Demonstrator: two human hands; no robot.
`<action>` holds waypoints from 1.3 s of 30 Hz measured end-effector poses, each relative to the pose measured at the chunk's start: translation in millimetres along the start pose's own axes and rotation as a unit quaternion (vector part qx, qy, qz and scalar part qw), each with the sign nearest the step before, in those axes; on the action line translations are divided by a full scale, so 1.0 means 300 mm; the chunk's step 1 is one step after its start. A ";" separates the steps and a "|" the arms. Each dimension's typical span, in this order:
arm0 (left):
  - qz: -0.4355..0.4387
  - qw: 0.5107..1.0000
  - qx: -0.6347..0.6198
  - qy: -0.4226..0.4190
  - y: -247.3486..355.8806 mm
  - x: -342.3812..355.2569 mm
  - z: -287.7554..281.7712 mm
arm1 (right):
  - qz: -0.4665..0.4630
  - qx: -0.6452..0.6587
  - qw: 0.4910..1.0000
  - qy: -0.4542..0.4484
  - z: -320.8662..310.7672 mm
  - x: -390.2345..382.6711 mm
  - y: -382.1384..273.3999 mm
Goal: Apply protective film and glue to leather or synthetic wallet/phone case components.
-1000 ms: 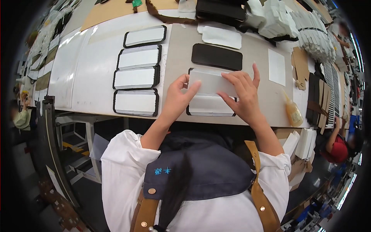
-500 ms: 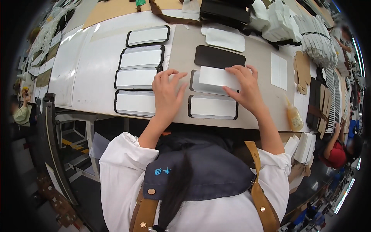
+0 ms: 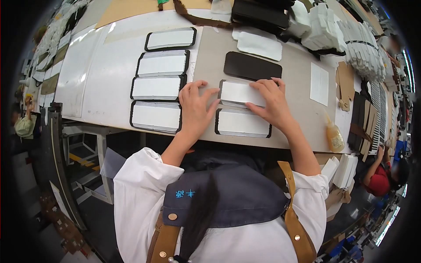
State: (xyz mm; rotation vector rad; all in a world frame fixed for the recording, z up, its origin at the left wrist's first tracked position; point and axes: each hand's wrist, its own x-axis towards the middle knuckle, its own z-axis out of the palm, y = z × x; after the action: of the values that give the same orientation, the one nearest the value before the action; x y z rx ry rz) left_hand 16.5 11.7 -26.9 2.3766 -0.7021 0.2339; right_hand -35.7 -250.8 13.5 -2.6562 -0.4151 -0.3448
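Note:
A white rectangular board (image 3: 239,93) lies on a grey-faced, black-edged piece on the right part of the table. My right hand (image 3: 272,103) holds the board's right part, its thumb near the front edge and fingers at the far edge. At the board's left end is my left hand (image 3: 197,105), fingers apart and curved, with the tips by the edge; whether they touch it I cannot tell. Just in front lies a similar white panel with black ends (image 3: 243,122). Behind the board sits a plain black rounded piece (image 3: 253,66).
Several black-edged white panels (image 3: 160,63) form a column on the left. White padded pieces (image 3: 259,46) lie beyond the black piece, near dark stacks (image 3: 258,16). A white sheet (image 3: 319,83) and a yellowish glue bottle (image 3: 334,136) are at right. A person in red (image 3: 378,180) is farther right.
The white board, raised and offset before, has come down and left onto the grey-faced piece. My right hand moved with it. My left hand shifted slightly right to the board's left end.

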 end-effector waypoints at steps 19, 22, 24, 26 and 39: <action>0.006 1.000 -0.011 0.010 -0.001 0.001 0.000 | 0.011 -0.021 1.000 -0.021 0.004 -0.001 -0.009; 0.002 1.000 -0.024 0.016 -0.006 0.006 0.005 | 0.010 -0.023 0.999 -0.022 0.002 0.001 -0.010; -0.001 0.999 -0.031 0.021 -0.008 0.012 0.005 | 0.010 -0.023 0.999 -0.022 0.000 0.000 -0.013; 0.007 0.999 -0.037 0.024 -0.009 0.021 0.009 | 0.013 -0.022 0.999 -0.023 0.000 -0.002 -0.015; 0.019 0.999 -0.031 0.013 -0.007 0.035 0.036 | 0.011 -0.023 0.999 -0.026 0.001 -0.002 -0.014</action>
State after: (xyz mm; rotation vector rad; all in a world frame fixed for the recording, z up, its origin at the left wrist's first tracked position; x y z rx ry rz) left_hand 26.3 1.7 -32.9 2.2983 -0.7324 0.2553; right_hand -37.7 -247.3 14.5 -2.7178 -0.3990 -0.2813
